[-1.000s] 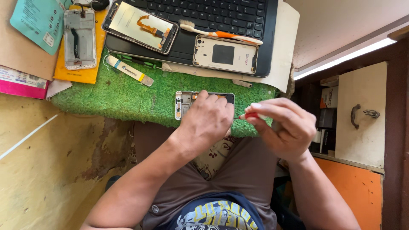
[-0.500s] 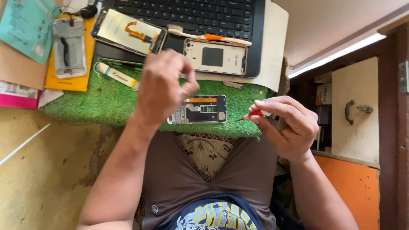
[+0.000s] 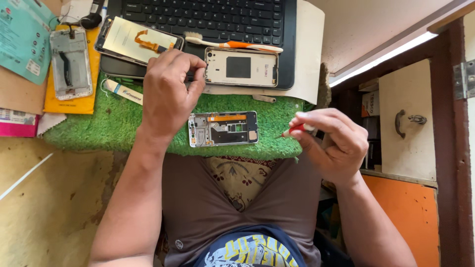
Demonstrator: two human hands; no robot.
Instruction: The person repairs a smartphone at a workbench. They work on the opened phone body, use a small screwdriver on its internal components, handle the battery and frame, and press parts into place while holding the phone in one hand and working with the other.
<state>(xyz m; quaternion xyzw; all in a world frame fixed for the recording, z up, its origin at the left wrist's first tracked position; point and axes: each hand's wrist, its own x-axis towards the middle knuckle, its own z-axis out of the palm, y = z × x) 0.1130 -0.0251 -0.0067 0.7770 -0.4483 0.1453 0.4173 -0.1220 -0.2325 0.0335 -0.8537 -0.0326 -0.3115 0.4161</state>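
An opened phone frame (image 3: 222,128) with bare circuit parts and an orange strip lies on a green turf mat (image 3: 99,126) in front of me. My left hand (image 3: 170,94) hovers just beyond it, thumb and fingertips pinched together near the edge of a white phone back cover (image 3: 241,66); anything between them is too small to see. My right hand (image 3: 331,143) is to the right of the frame, gripping a small red-handled screwdriver (image 3: 296,130) whose tip points toward the mat.
A black laptop (image 3: 208,15) at the back carries a phone screen with an orange flex cable (image 3: 138,39) and a toothbrush (image 3: 232,45). Another phone frame (image 3: 71,63) rests on a yellow packet, next to a glue tube (image 3: 123,92). A cabinet door with a handle (image 3: 405,123) stands at right.
My left hand lifted off the opened phone frame and moved up toward the laptop edge, pinching its fingers. The frame now lies uncovered. My right hand has kept the screwdriver in place.
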